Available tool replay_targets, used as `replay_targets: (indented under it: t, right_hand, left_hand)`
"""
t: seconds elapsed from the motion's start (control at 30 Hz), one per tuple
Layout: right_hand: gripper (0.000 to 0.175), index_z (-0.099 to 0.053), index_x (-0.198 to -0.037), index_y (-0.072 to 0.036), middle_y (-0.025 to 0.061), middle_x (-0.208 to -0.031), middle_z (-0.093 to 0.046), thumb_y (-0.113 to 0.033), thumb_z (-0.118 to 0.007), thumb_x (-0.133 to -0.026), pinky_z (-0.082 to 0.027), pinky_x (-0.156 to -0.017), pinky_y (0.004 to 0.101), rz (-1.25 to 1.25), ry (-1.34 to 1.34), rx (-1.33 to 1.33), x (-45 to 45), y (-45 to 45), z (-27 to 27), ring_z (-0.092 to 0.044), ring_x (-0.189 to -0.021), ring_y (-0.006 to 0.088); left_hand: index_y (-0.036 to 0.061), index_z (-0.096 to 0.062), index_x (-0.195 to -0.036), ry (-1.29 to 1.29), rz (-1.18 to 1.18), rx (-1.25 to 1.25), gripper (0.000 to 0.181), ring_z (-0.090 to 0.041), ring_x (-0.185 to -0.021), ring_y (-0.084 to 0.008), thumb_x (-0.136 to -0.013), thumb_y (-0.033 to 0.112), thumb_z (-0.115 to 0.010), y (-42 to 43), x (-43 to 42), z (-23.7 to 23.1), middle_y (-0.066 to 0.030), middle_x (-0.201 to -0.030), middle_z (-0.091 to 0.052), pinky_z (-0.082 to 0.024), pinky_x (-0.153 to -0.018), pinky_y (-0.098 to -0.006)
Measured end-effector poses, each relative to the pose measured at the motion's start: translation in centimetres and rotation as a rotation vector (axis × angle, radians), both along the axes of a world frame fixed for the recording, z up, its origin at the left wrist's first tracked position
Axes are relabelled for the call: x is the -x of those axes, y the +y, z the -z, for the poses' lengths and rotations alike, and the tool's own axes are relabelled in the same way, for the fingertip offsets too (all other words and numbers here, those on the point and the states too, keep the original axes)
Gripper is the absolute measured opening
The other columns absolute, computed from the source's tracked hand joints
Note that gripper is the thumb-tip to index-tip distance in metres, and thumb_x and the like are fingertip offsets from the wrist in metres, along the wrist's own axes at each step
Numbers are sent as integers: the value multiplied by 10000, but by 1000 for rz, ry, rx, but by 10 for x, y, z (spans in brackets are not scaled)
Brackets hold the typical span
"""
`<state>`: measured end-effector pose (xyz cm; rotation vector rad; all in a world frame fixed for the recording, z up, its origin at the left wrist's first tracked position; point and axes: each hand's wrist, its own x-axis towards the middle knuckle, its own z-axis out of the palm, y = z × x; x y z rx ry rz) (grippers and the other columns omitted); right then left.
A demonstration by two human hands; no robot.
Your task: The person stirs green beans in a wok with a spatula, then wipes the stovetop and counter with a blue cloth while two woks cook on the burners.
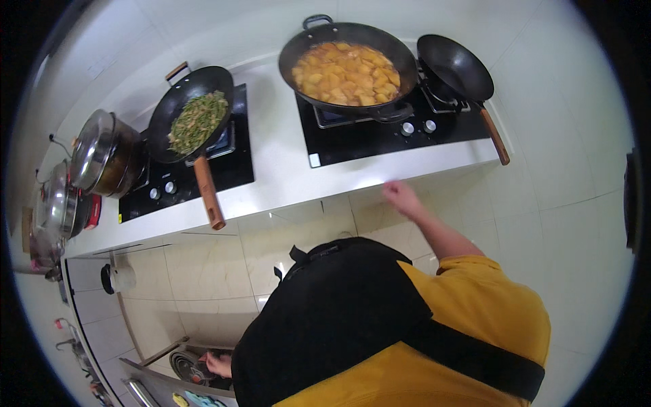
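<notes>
My right hand [400, 197] hovers by the counter's front edge, fingers curled, with nothing seen in it. On the hob behind it, a large black wok [351, 108] holds potato-like chunks [351, 74] in orange-brown broth. At the lower left, my left hand [218, 365] reaches into an open drawer [168, 375], beside nested dark round pans or bowls [185, 364]. A small reddish part shows at its fingertips; whether the hand grips it cannot be told.
A wooden-handled wok [165, 119] with chopped green food stands on the left hob [244, 147]. Right of the large wok, an empty frying pan [452, 66] has its handle past the counter edge. Lidded pots [101, 157] line the far left. A white bin-like container [122, 278] stands below.
</notes>
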<state>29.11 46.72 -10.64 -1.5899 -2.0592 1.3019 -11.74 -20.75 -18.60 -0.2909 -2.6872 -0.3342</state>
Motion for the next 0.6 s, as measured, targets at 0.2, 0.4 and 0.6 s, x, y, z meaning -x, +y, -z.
replay_targets:
  t: [0.2, 0.4, 0.6]
  right_hand:
    - [394, -597, -1103, -64, 137, -969, -614, -221, -711, -760, -510, -749, 380, 224, -222, -452, -43, 125, -23, -623, -847, 288]
    - [491, -563, -1158, -96, 133, -1070, -582, -285, -734, -738, -499, -796, 427, 31, -411, -528, -28, 176, -38, -581, -989, 326]
    - [512, -539, -1196, -117, 141, -1133, -561, -230, -711, -727, -486, -833, 455, -127, -453, -424, -28, 193, -20, -554, -1039, 348]
  left_hand:
    - [70, -503, -1262, -614, 232, -485, 578, -465, -1030, -282, -697, -26, -581, 191, -13, 32, -156, -1225, -398, -427, -857, -344]
    - [77, -524, -1241, -793, 453, -386, 563, -469, -1013, -319, -691, -36, -568, 245, -38, 53, -189, -1223, -388, -440, -842, -389]
    - [41, -567, -1165, -638, 436, -270, 421, -518, -961, -338, -748, -14, -563, 236, -60, 14, -193, -1152, -468, -452, -834, -392]
